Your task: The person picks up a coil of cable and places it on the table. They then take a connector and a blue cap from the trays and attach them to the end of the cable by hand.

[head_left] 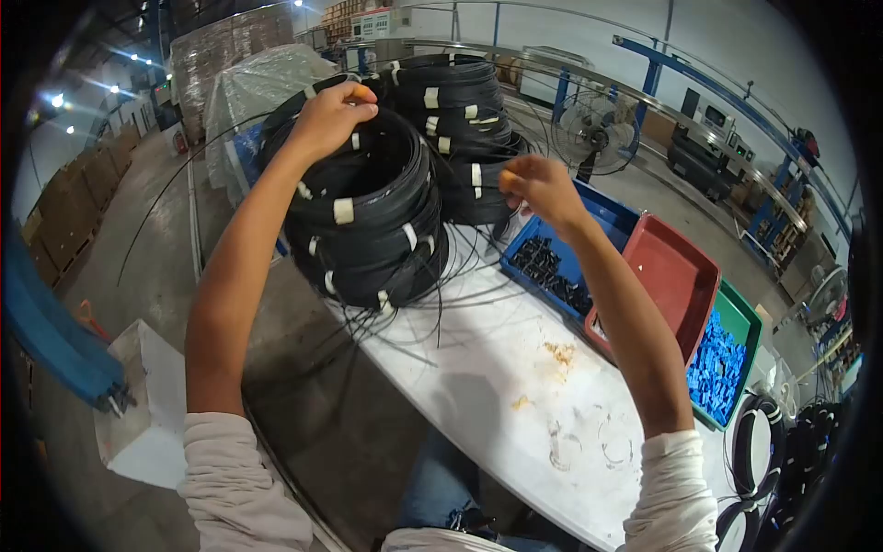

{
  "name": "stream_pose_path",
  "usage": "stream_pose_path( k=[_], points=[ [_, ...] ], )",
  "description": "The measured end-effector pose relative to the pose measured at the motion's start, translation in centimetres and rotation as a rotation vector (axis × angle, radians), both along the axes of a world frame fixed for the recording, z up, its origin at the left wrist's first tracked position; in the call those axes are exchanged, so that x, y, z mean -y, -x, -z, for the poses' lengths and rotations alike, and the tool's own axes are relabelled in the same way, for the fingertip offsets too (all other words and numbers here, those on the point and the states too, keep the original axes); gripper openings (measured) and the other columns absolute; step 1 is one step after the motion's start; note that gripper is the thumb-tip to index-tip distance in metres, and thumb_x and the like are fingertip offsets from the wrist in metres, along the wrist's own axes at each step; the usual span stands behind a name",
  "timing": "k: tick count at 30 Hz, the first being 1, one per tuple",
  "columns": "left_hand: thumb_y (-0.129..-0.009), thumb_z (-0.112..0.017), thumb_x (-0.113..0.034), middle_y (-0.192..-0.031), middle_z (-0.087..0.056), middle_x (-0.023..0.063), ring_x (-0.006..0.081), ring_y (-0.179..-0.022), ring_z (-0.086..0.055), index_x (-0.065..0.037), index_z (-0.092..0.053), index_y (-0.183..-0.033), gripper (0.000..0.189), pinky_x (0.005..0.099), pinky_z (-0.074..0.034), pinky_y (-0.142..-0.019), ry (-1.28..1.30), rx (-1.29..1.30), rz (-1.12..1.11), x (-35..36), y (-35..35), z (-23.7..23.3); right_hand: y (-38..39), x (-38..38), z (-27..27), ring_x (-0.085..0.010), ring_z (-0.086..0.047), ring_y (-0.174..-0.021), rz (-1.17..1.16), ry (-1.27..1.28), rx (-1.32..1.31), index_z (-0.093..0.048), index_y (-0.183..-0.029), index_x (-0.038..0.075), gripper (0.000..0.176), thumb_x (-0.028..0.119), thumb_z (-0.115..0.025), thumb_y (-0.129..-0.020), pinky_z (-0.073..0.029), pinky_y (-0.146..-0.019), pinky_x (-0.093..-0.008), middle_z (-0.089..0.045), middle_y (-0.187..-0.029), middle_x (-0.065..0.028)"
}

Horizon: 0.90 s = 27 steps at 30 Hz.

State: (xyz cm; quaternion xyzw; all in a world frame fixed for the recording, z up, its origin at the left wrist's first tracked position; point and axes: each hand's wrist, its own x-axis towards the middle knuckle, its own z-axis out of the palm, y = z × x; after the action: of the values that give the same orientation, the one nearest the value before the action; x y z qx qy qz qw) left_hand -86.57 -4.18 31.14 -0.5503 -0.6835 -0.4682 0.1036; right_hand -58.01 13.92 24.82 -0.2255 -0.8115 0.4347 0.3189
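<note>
My left hand [333, 121] is raised over the near stack of black cable coils [391, 210], which are bound with pale tape. Its fingers are drawn together, with orange at the fingertips; anything between them is hidden. My right hand [549, 195] is in the air beside the rear stack of coils [464, 97], above the blue tray [612, 204]. Its fingers are curled to the thumb, also with orange showing, and I cannot make out what they pinch. Small black parts [543, 262] lie in the blue tray. A loose black cable [175, 179] arcs out left of the near stack.
A red tray [676, 267] and a green tray [747, 322] of blue pieces [716, 368] sit along the right of the stained white table [497, 368]. Loose cable ends spread over its far end. A fan [593, 133] stands behind; a white bin [147, 405] is at left.
</note>
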Motion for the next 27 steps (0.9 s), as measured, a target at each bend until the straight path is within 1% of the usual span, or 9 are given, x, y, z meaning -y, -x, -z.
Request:
stream_pose_path(
  k=[3,5,7,15,17,18,21,24,27],
  points=[
    [-0.086,-0.071,-0.032,-0.102,-0.070,0.0079,0.0171,-0.087,-0.065,-0.004,-0.066,-0.117,0.042,0.0304,-0.049,-0.082,0.025,0.175,-0.018,-5.5,3.1,-1.8,5.4,-2.6,-2.1,-0.0130,-0.062,-0.065,0.075,0.157,-0.126,-0.064,-0.110,-0.003,0.030,0.017,-0.069,-0.089,-0.049,-0.054,-0.0260,-0.069,-0.087,-0.0073],
    [-0.087,-0.072,-0.036,-0.084,-0.058,0.0021,0.0117,-0.070,-0.051,-0.002,-0.059,-0.125,0.052,0.0268,-0.044,-0.069,-0.045,0.365,0.034,-9.3,5.4,-2.0,8.4,-5.2,-2.7,-0.0129,-0.062,-0.064,0.059,0.242,-0.169,-0.064,-0.110,-0.003,0.029,0.016,-0.069,-0.089,-0.049,-0.054,-0.0260,-0.068,-0.086,-0.0070],
    [-0.090,-0.069,-0.039,-0.138,-0.049,0.0190,0.0283,-0.126,-0.051,-0.001,-0.044,-0.141,0.068,0.0363,-0.044,-0.105,0.060,0.553,0.040,-12.0,7.5,-3.1,10.8,-7.4,-3.4,-0.0129,-0.061,-0.064,0.038,0.318,-0.218,-0.064,-0.110,-0.002,0.027,0.014,-0.069,-0.089,-0.048,-0.053,-0.0259,-0.067,-0.086,-0.0068],
    [-0.081,-0.076,-0.045,-0.145,-0.042,0.0259,0.0317,-0.129,-0.050,0.003,-0.035,-0.148,0.092,0.0403,-0.042,-0.108,-0.218,0.913,-0.199,-22.1,15.0,-2.6,19.1,-14.9,-6.3,-0.0142,-0.057,-0.067,0.133,0.361,-0.331,-0.064,-0.103,0.001,0.018,0.015,-0.064,-0.093,-0.044,-0.050,-0.0253,-0.060,-0.085,-0.0061],
    [-0.080,-0.077,-0.045,-0.145,-0.044,0.0258,0.0314,-0.128,-0.052,0.003,-0.037,-0.148,0.092,0.0403,-0.042,-0.108,-0.238,0.930,-0.278,-24.6,17.3,-2.2,21.8,-17.0,-7.2,-0.0318,-0.068,-0.104,0.494,0.271,-0.324,-0.061,-0.117,-0.007,0.050,0.027,-0.075,-0.083,-0.055,-0.090,-0.0433,-0.067,-0.113,-0.0228],
    [-0.079,-0.078,-0.046,-0.144,-0.047,0.0255,0.0319,-0.127,-0.052,0.003,-0.039,-0.146,0.092,0.0410,-0.042,-0.107,-0.239,0.925,-0.327,-26.8,20.3,-1.8,22.7,-17.8,-7.3,-0.0358,-0.059,-0.121,0.527,0.318,-0.340,-0.049,-0.132,-0.003,0.072,0.035,-0.079,-0.078,-0.047,-0.103,-0.0435,-0.060,-0.127,-0.0263],
    [-0.074,-0.080,-0.044,-0.145,-0.047,0.0255,0.0334,-0.130,-0.050,0.005,-0.047,-0.141,0.089,0.0433,-0.042,-0.105,-0.367,0.931,-0.338,-28.0,19.8,-2.3,23.6,-15.8,-9.0,-0.0351,-0.058,-0.121,0.696,0.410,-0.284,-0.036,-0.139,0.000,0.088,0.041,-0.082,-0.075,-0.048,-0.100,-0.0457,-0.055,-0.134,-0.0262],
    [-0.068,-0.083,-0.036,-0.146,-0.044,0.0280,0.0369,-0.130,-0.050,0.009,-0.026,-0.149,0.109,0.0442,-0.041,-0.107,-0.065,0.620,-0.490,-30.2,21.8,-3.2,24.9,-16.2,-9.1,-0.0324,-0.047,-0.133,0.726,0.362,-0.201,-0.036,-0.139,0.003,0.096,0.057,-0.079,-0.073,-0.037,-0.109,-0.0431,-0.056,-0.138,-0.0182],
    [-0.065,-0.084,-0.036,-0.142,-0.048,0.0276,0.0398,-0.128,-0.052,0.009,-0.015,-0.151,0.119,0.0457,-0.043,-0.106,0.030,0.512,-0.670,-27.3,15.3,-4.2,26.3,-17.2,-9.2,-0.0287,-0.036,-0.141,0.740,0.286,-0.114,-0.034,-0.141,0.008,0.097,0.064,-0.074,-0.073,-0.023,-0.114,-0.0371,-0.056,-0.139,-0.0111]
  ],
)
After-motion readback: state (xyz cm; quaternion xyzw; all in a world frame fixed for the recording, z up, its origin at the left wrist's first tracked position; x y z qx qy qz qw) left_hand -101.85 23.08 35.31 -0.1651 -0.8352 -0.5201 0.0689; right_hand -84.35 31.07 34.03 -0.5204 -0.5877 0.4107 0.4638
